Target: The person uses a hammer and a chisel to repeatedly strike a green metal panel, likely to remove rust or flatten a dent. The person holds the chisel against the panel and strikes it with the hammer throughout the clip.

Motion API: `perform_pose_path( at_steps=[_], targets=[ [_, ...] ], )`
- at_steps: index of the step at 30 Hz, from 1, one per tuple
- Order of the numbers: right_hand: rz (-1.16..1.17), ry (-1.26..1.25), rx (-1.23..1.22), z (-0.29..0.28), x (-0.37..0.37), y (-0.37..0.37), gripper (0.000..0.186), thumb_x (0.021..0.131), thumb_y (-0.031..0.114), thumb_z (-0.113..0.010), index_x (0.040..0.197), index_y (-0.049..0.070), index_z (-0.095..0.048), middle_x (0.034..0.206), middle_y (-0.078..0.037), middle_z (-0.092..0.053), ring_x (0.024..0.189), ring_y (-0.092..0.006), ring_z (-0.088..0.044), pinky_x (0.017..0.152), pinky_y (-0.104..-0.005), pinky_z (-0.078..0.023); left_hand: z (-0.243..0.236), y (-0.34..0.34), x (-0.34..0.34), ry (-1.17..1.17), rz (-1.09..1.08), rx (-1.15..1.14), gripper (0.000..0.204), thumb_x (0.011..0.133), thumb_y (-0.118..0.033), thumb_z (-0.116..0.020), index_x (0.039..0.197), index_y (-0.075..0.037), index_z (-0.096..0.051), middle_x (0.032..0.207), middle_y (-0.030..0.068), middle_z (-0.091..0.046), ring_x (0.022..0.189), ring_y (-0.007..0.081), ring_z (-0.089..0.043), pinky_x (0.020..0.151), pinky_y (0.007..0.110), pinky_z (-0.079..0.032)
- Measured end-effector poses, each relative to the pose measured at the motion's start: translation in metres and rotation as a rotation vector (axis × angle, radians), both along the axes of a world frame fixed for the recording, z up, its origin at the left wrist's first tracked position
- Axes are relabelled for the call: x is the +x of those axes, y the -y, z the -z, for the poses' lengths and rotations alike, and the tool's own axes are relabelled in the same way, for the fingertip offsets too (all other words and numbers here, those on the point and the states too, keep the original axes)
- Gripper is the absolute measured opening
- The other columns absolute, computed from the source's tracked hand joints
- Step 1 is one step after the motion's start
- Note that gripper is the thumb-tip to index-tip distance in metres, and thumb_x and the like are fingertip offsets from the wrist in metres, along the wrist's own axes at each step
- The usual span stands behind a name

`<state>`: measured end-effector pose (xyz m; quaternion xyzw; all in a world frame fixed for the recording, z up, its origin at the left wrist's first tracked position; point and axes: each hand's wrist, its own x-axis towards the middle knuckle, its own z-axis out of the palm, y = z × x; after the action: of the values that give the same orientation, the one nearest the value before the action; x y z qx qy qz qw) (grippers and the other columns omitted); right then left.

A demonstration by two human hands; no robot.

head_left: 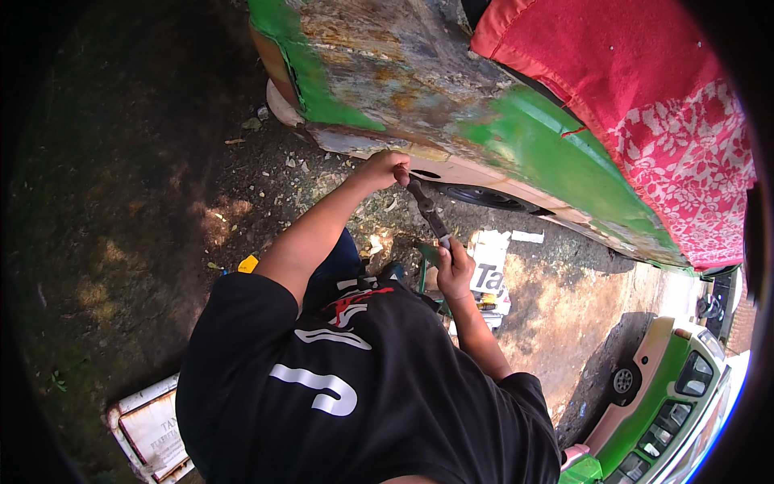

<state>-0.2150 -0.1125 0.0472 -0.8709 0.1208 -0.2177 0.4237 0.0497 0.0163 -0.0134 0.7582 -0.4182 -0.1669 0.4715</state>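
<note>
A dark metal tool (426, 206), hammer-like with a rounded knob midway, spans the gap between my two hands. Closed around its upper, brownish end is my left hand (385, 171), close to the lower edge of a vehicle body. My right hand (455, 270) grips the lower end, where a greyish tip shows above the thumb. Whether the tool is one piece or two pieces meeting, I cannot tell. The vehicle body panel (403, 73), partly green and partly bare, rusty brown, stretches beyond my hands.
A red patterned cloth (677, 121) drapes over the vehicle. Below the body shows a dark wheel (488, 198). A white printed sheet (489, 256) lies beside my right hand. A white-framed sign (153, 431) sits at lower left, a green-and-pink van (669, 403) at lower right. Rubble litters the ground.
</note>
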Motion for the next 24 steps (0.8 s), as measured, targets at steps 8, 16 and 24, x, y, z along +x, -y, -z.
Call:
perform_pose_path(
  at_steps=[8, 16, 24],
  targets=[
    [0.121, -0.139, 0.163, 0.005, -0.017, 0.011, 0.025, 0.097, 0.023, -0.058, 0.109, 0.001, -0.063, 0.069, -0.017, -0.062, 0.058, -0.0277, -0.061, 0.056, -0.0348, -0.047, 0.015, 0.029, -0.012, -0.011, -0.200, 0.212, 0.018, 0.083, -0.023, -0.067, 0.077, -0.007, -0.061, 0.078, 0.0139, -0.066, 0.075, 0.0335, -0.065, 0.065, 0.042, -0.047],
    [0.225, -0.127, 0.258, 0.015, -0.025, 0.019, 0.027, 0.099, 0.026, -0.056, 0.096, 0.000, -0.061, 0.062, -0.016, -0.058, 0.053, -0.0251, -0.055, 0.053, -0.0353, -0.044, -0.004, 0.040, -0.027, 0.148, -0.245, 0.313, 0.017, 0.082, -0.023, -0.064, 0.079, -0.007, -0.063, 0.081, 0.0158, -0.067, 0.079, 0.0359, -0.065, 0.068, 0.046, -0.048],
    [0.230, -0.145, 0.204, 0.017, -0.023, 0.015, 0.021, 0.098, 0.022, -0.058, 0.091, 0.002, -0.060, 0.060, -0.015, -0.055, 0.051, -0.0237, -0.054, 0.052, -0.0361, -0.044, 0.004, 0.042, -0.027, 0.179, -0.221, 0.341, 0.014, 0.081, -0.020, -0.061, 0.081, -0.007, -0.063, 0.081, 0.0165, -0.067, 0.079, 0.0363, -0.065, 0.068, 0.046, -0.048]
  ],
)
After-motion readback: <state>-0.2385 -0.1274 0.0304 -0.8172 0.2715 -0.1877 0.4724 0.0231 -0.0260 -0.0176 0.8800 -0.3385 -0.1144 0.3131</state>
